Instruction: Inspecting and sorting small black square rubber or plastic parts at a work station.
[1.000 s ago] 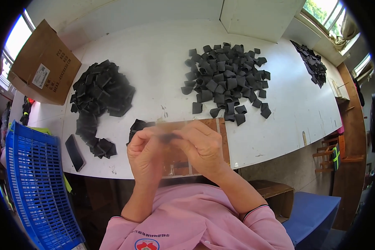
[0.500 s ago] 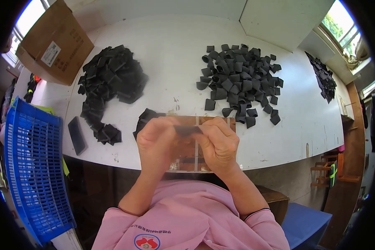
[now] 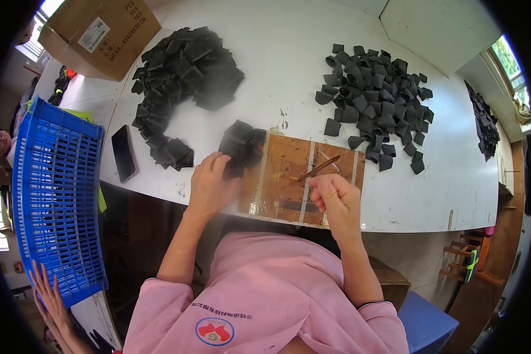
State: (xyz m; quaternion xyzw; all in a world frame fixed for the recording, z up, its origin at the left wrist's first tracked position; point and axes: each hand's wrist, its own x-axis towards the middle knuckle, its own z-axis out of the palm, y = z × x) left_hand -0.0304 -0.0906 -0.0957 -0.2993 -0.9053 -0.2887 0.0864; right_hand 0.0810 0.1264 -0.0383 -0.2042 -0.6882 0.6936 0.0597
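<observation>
My left hand (image 3: 209,184) is at the near left edge of a small heap of black fabric pieces (image 3: 242,141), its fingers apart and the thumb side blurred. My right hand (image 3: 339,203) is closed over the right part of a brown board (image 3: 283,162), fingertips pressed together; whatever is between them is too small to make out. Just above those fingertips shows a slim dark brown stick-like tool (image 3: 319,168), slanting over the board beside a thin whitish strip. Whether my fingers touch it, I cannot tell. Pale tape bands cross the board.
A large pile of flat black pieces (image 3: 186,71) lies left; curled black pieces (image 3: 377,94) lie right. A phone (image 3: 123,154), a carton (image 3: 100,35) and a blue plastic basket (image 3: 59,200) are at left. Another person's hand (image 3: 50,298) is beside the basket.
My hands were together over the board with a dark piece between them; now they are apart, left by the small heap, right over the board. The view has shifted. Another person's hand has appeared.
</observation>
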